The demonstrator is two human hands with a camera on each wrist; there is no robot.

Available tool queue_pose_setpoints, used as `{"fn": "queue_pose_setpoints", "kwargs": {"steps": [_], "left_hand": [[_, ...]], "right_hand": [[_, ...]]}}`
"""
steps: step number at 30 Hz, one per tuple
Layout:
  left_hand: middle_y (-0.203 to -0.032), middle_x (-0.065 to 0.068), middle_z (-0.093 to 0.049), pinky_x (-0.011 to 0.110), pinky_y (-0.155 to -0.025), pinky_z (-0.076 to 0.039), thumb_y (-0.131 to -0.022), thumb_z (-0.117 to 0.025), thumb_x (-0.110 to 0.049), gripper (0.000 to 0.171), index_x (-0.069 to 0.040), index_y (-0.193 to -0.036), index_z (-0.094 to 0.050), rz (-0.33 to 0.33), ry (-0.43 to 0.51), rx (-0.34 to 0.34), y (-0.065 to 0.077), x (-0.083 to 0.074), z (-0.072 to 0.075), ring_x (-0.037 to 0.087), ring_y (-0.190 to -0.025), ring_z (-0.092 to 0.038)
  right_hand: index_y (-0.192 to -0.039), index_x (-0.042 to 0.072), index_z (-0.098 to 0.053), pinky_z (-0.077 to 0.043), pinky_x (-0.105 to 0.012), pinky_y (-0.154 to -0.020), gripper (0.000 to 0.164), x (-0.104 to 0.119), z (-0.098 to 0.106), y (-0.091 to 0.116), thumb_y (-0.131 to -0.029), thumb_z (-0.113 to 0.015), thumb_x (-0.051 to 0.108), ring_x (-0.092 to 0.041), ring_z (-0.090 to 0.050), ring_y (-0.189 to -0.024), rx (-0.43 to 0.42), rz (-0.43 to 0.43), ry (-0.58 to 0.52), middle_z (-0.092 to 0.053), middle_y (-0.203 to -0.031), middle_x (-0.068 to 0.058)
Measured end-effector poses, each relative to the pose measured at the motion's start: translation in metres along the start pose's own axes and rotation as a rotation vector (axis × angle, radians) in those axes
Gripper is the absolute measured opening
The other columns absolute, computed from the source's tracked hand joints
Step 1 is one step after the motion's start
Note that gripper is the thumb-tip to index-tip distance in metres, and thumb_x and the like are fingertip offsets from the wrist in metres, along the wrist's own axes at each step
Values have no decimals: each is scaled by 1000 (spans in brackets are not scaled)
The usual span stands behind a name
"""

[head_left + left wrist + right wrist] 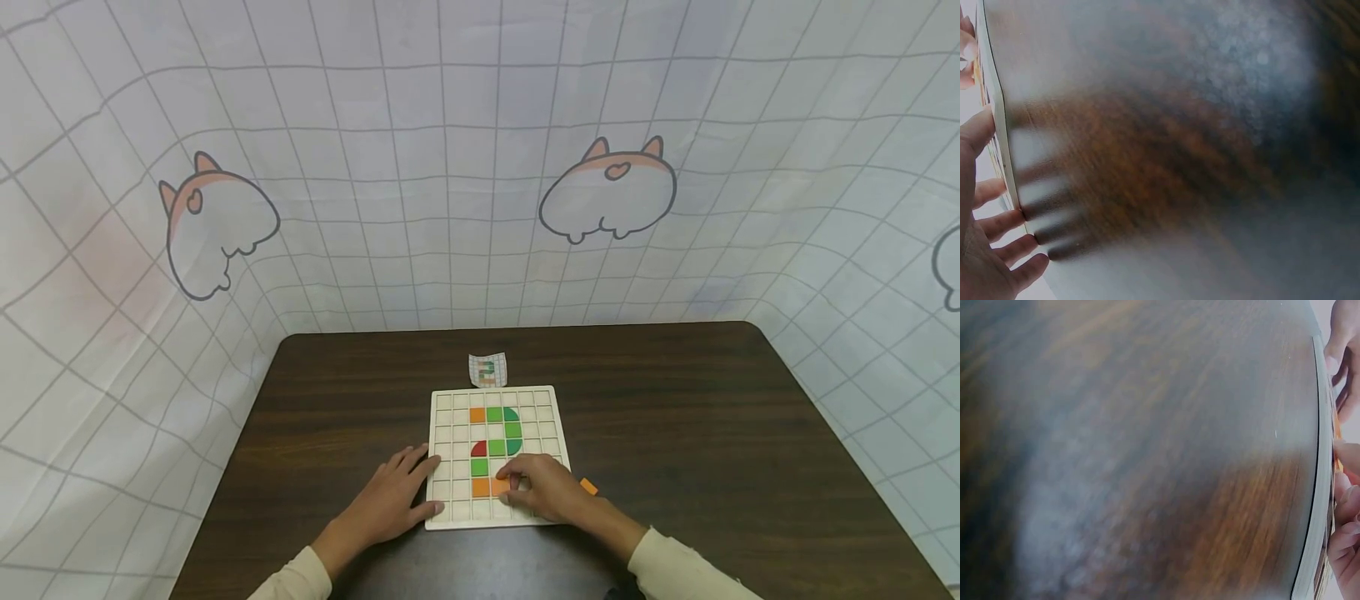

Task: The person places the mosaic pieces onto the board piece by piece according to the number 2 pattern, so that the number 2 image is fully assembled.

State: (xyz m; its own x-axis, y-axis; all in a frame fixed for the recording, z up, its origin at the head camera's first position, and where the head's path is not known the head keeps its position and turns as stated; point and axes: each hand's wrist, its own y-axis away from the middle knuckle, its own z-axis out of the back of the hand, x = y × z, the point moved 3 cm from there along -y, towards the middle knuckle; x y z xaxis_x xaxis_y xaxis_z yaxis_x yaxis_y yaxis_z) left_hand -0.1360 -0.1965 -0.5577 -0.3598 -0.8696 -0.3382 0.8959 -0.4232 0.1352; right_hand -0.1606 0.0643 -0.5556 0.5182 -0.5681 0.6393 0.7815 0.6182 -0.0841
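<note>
A cream grid board (453, 433) lies on the table, with square and quarter-round tiles set in its cells. Among them are a red quarter-round tile (478, 450), a green square tile (479, 467) and an orange square tile (480, 488). My right hand (551, 490) pinches another orange tile (498, 487) at the cell right beside that one; the fingers partly cover it. With fingers spread and fairly straight, my left hand (393, 492) rests against the board's left edge. The left wrist view shows those fingers (1007, 222) touching the edge.
Just beyond the board lies a small printed card (487, 371) with a coloured pattern. A loose orange piece (588, 486) sits on the dark wooden table (675, 417), right of the board near my right wrist. A white gridded curtain (480, 208) surrounds the table's back and sides.
</note>
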Motion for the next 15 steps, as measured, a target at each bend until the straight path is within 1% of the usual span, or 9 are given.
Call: {"fn": "queue_pose_setpoints", "kwargs": {"steps": [3,7,15], "left_hand": [[-158,17,-39,66,-106,-38,-94,-64,-55,71,-15,-150,-46,-2,6,1,0,-1,1,43,-143,-38],[-158,17,-39,65,-107,-38,-94,-64,-54,71,-14,-150,-46,1,6,6,0,-1,1,43,-143,-38],[-158,17,-39,66,-106,-38,-93,-64,-55,72,-14,-150,-47,2,1,4,1,-2,2,43,-143,-39]], "right_hand": [[-109,9,-74,-45,-21,-71,24,-1,1,1,-87,-79,19,-4,-54,-73,11,7,-17,-61,-81,10],[-114,8,-72,-45,-20,-71,27,-3,5,4,-89,-77,18,-3,-53,-71,2,16,-39,-62,-82,11],[-115,7,-70,-42,-18,-56,23,-18,24,16,-94,-71,16,4,-42,-56,-32,15,-106,-65,-84,9]]}}
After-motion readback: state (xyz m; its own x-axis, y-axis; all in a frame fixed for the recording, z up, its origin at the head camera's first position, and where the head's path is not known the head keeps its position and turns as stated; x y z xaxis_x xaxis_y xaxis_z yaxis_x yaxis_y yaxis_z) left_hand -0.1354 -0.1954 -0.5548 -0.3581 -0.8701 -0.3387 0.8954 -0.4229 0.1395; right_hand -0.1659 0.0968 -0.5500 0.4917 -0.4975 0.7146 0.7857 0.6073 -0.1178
